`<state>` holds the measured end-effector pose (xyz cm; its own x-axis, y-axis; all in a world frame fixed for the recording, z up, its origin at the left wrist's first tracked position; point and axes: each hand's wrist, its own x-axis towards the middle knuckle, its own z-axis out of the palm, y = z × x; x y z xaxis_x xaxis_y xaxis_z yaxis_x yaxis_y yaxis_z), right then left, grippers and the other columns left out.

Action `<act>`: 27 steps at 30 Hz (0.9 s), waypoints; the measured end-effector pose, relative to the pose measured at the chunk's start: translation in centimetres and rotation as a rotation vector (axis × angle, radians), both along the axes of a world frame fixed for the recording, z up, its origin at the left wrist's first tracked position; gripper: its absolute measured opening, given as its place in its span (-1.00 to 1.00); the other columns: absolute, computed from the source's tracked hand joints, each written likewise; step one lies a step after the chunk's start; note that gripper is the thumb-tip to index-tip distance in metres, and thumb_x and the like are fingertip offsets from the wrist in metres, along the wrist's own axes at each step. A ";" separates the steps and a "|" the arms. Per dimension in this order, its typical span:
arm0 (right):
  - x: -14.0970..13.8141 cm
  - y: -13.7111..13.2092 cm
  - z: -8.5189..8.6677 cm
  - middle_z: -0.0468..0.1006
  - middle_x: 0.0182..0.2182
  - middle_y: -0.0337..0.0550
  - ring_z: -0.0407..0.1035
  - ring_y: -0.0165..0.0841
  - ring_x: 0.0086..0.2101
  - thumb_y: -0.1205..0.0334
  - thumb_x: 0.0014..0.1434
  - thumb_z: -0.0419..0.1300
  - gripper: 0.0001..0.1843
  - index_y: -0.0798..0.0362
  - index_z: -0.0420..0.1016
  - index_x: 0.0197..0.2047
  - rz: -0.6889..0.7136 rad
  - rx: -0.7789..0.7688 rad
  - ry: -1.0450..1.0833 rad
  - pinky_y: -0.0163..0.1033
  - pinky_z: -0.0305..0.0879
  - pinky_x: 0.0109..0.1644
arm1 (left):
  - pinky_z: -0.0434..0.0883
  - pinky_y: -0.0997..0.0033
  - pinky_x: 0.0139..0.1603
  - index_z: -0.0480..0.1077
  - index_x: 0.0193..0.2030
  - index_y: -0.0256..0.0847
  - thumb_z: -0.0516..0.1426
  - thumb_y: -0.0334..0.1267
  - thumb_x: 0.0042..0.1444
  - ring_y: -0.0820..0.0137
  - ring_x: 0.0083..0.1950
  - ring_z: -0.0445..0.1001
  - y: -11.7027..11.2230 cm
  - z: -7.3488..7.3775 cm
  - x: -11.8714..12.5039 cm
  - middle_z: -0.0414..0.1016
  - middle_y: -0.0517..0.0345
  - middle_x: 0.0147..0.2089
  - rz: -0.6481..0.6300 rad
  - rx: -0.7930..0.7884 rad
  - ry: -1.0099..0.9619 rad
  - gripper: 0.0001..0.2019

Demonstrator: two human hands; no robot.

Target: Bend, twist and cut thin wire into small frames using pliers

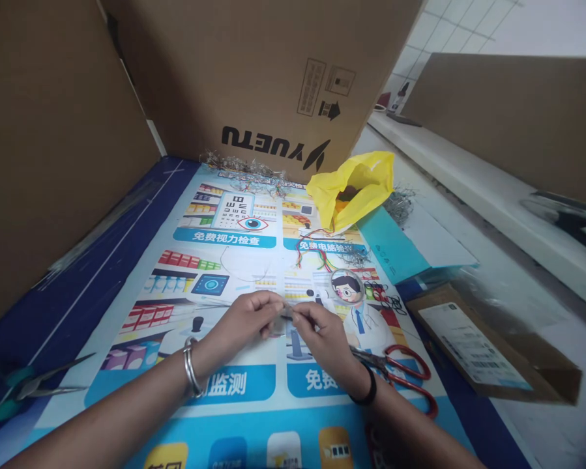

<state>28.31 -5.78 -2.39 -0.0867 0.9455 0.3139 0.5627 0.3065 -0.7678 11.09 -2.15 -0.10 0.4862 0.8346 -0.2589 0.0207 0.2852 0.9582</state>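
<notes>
My left hand [256,316] and my right hand [319,329] meet over the middle of a printed poster sheet [278,280]. Both have thumb and fingers pinched together at the tips. Between them is something small, thin and partly dark; what it is I cannot make out. A thin curved strand [223,262] lies on the sheet just beyond my left hand. Red-handled scissors [410,371] rest beside my right wrist, their blades partly hidden by it. Several small dark loops [390,299] lie farther right.
Teal-handled pliers [33,389] lie at the left edge, jaws apart. An open yellow bag [349,185], coloured threads [324,257] and tangled wire pieces [248,166] are at the back. Large cardboard [253,85] walls the far side. A brown package [473,345] sits at right.
</notes>
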 end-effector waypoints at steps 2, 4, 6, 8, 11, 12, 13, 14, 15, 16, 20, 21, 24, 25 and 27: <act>0.1 0.1 0.0 0.53 -0.49 -0.23 0.39 -0.44 -0.49 0.33 0.12 0.11 -0.89 0.06 0.48 -0.36 0.008 -0.024 0.030 -0.39 0.30 -0.41 | 0.19 0.60 -0.56 0.45 -0.27 -0.28 0.12 -0.18 0.08 0.60 -0.61 0.21 0.1 -0.1 -0.1 0.35 0.29 -0.58 -0.010 0.038 0.032 -0.79; 0.0 0.1 0.0 0.54 -0.47 -0.23 0.39 -0.43 -0.47 0.33 0.12 0.11 -0.89 0.06 0.48 -0.35 0.016 -0.034 0.043 -0.39 0.30 -0.39 | 0.23 0.59 -0.57 0.46 -0.23 -0.26 0.12 -0.19 0.07 0.58 -0.60 0.25 0.1 -0.4 -0.2 0.41 0.27 -0.53 -0.004 0.091 0.090 -0.80; 0.0 0.1 0.0 0.54 -0.45 -0.22 0.39 -0.43 -0.45 0.33 0.12 0.11 -0.89 0.06 0.48 -0.34 0.030 -0.044 0.050 -0.38 0.30 -0.36 | 0.30 0.57 -0.52 0.47 -0.24 -0.22 0.12 -0.23 0.08 0.54 -0.53 0.35 0.1 -0.7 -0.3 0.48 0.24 -0.46 0.013 0.212 0.166 -0.83; 0.0 0.1 0.0 0.54 -0.44 -0.21 0.40 -0.43 -0.43 0.33 0.13 0.11 -0.88 0.06 0.48 -0.33 0.048 -0.059 0.061 -0.38 0.30 -0.35 | 0.39 0.52 -0.36 0.49 -0.26 -0.18 0.11 -0.28 0.09 0.48 -0.38 0.46 0.0 -1.0 -0.4 0.55 0.20 -0.33 0.027 0.394 0.232 -0.86; 0.1 0.1 -0.1 0.55 -0.42 -0.21 0.41 -0.43 -0.41 0.33 0.14 0.10 -0.88 0.06 0.48 -0.31 0.062 -0.069 0.082 -0.38 0.31 -0.33 | 0.40 0.47 -0.16 0.49 -0.24 -0.15 0.08 -0.35 0.12 0.46 -0.22 0.50 0.1 -1.5 -0.5 0.58 0.21 -0.22 0.036 0.659 0.297 -0.84; 0.1 0.1 -0.2 0.55 -0.41 -0.20 0.41 -0.43 -0.40 0.33 0.15 0.10 -0.87 0.06 0.48 -0.30 0.065 -0.069 0.089 -0.37 0.32 -0.32 | 0.40 0.47 -0.15 0.49 -0.24 -0.15 0.08 -0.36 0.13 0.46 -0.22 0.51 0.2 -1.6 -0.5 0.58 0.21 -0.22 0.037 0.719 0.317 -0.84; 0.1 0.2 -0.2 0.56 -0.39 -0.20 0.42 -0.42 -0.39 0.33 0.15 0.10 -0.87 0.06 0.48 -0.29 0.068 -0.068 0.098 -0.37 0.32 -0.31 | 0.40 0.48 -0.15 0.48 -0.23 -0.15 0.08 -0.37 0.13 0.47 -0.22 0.51 0.2 -1.8 -0.6 0.58 0.21 -0.22 0.038 0.769 0.336 -0.84; 0.1 0.2 -0.3 0.56 -0.38 -0.19 0.42 -0.42 -0.38 0.33 0.15 0.10 -0.86 0.06 0.48 -0.27 0.072 -0.067 0.105 -0.37 0.33 -0.30 | 0.40 0.48 -0.16 0.48 -0.23 -0.15 0.08 -0.38 0.13 0.47 -0.22 0.51 0.2 -1.9 -0.6 0.58 0.21 -0.23 0.041 0.811 0.355 -0.84; 0.2 0.2 -0.4 0.57 -0.37 -0.18 0.43 -0.41 -0.37 0.33 0.15 0.10 -0.86 0.06 0.48 -0.26 0.077 -0.067 0.111 -0.36 0.33 -0.28 | 0.41 0.49 -0.17 0.48 -0.22 -0.15 0.08 -0.39 0.12 0.47 -0.22 0.52 0.2 -2.0 -0.6 0.58 0.21 -0.23 0.043 0.845 0.373 -0.84; 0.2 0.2 -0.4 0.57 -0.36 -0.18 0.43 -0.41 -0.35 0.33 0.16 0.10 -0.85 0.05 0.48 -0.25 0.081 -0.068 0.115 -0.36 0.33 -0.27 | 0.41 0.49 -0.18 0.48 -0.22 -0.15 0.08 -0.40 0.12 0.47 -0.22 0.52 0.3 -2.2 -0.6 0.59 0.21 -0.24 0.045 0.872 0.390 -0.83; 0.2 0.1 -0.5 0.57 -0.34 -0.17 0.44 -0.40 -0.34 0.34 0.16 0.09 -0.85 0.04 0.48 -0.25 0.084 -0.075 0.119 -0.34 0.33 -0.26 | 0.42 0.48 -0.20 0.47 -0.22 -0.16 0.07 -0.41 0.12 0.45 -0.23 0.53 0.1 -2.3 -0.7 0.59 0.20 -0.24 0.040 0.951 0.440 -0.83; 0.2 0.1 -0.5 0.57 -0.35 -0.17 0.43 -0.40 -0.35 0.34 0.15 0.09 -0.85 0.04 0.48 -0.26 0.081 -0.076 0.120 -0.34 0.33 -0.26 | 0.43 0.47 -0.20 0.47 -0.21 -0.17 0.07 -0.40 0.13 0.44 -0.23 0.53 0.0 -2.3 -0.7 0.59 0.18 -0.24 0.037 0.966 0.452 -0.83; 0.2 0.1 -0.4 0.56 -0.38 -0.18 0.42 -0.40 -0.38 0.34 0.15 0.09 -0.86 0.05 0.48 -0.28 0.075 -0.079 0.119 -0.35 0.32 -0.30 | 0.44 0.44 -0.24 0.46 -0.16 -0.19 0.09 -0.36 0.12 0.41 -0.25 0.53 -0.1 -2.2 -0.6 0.58 0.15 -0.25 0.031 0.989 0.482 -0.82; 0.2 0.1 -0.4 0.56 -0.38 -0.19 0.42 -0.40 -0.38 0.34 0.15 0.09 -0.86 0.05 0.48 -0.27 0.076 -0.078 0.115 -0.35 0.32 -0.31 | 0.44 0.43 -0.26 0.46 -0.16 -0.18 0.09 -0.34 0.11 0.40 -0.26 0.53 -0.1 -2.2 -0.6 0.58 0.15 -0.26 0.031 0.991 0.489 -0.82; 0.2 0.0 -0.4 0.55 -0.40 -0.20 0.41 -0.41 -0.40 0.34 0.15 0.09 -0.86 0.05 0.48 -0.28 0.082 -0.074 0.103 -0.36 0.31 -0.32 | 0.44 0.43 -0.26 0.47 -0.18 -0.17 0.09 -0.32 0.13 0.40 -0.26 0.53 -0.1 -2.2 -0.6 0.59 0.16 -0.27 0.027 0.999 0.497 -0.83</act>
